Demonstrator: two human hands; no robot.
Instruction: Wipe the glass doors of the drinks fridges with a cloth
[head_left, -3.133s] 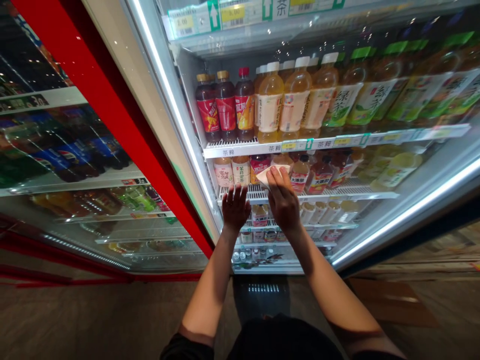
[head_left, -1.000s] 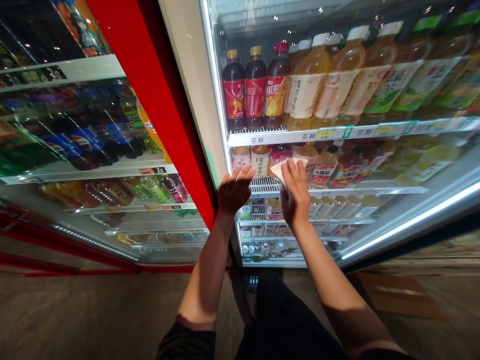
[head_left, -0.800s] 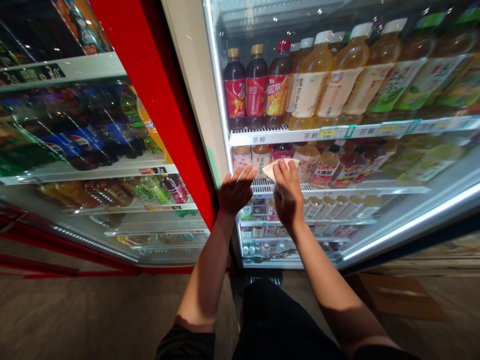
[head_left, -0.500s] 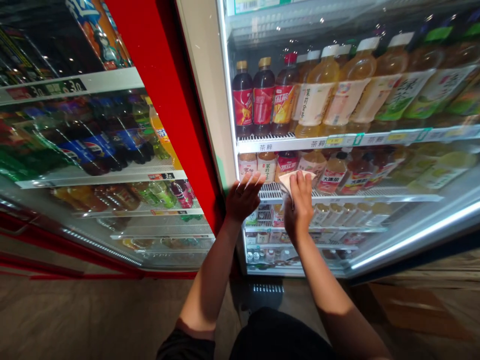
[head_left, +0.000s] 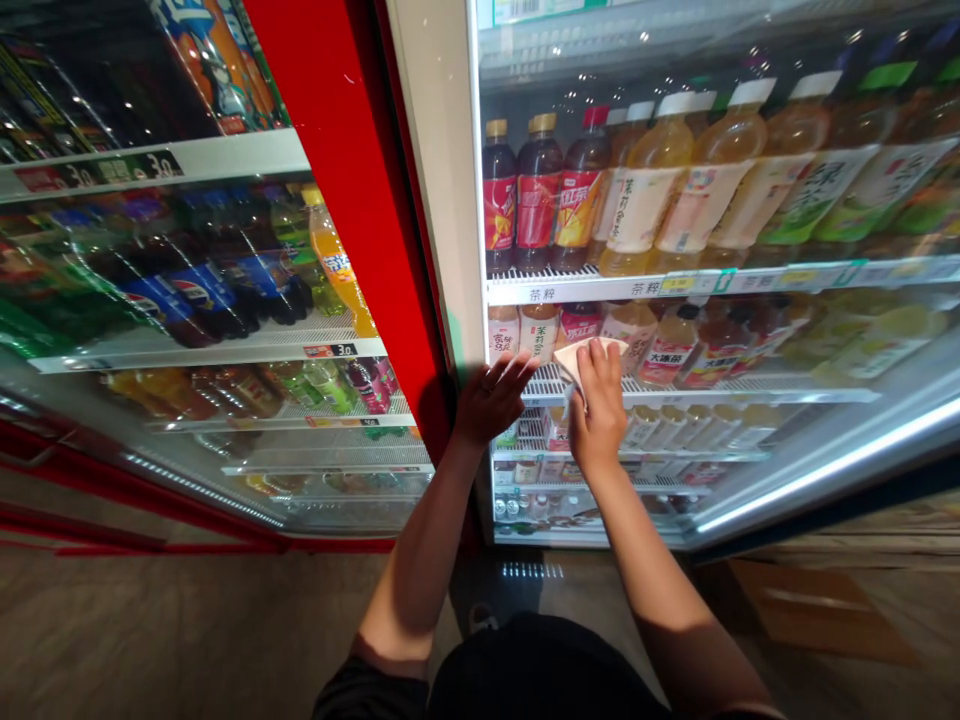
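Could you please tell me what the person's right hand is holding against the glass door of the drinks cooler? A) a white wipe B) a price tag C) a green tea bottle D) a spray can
A: the right hand presses a white wipe against the glass door, its fingers over the wipe.

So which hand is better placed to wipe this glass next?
Probably the right hand: it presses a white cloth to the glass refrigerator door, while the left hand lies flat and empty near the white frame.
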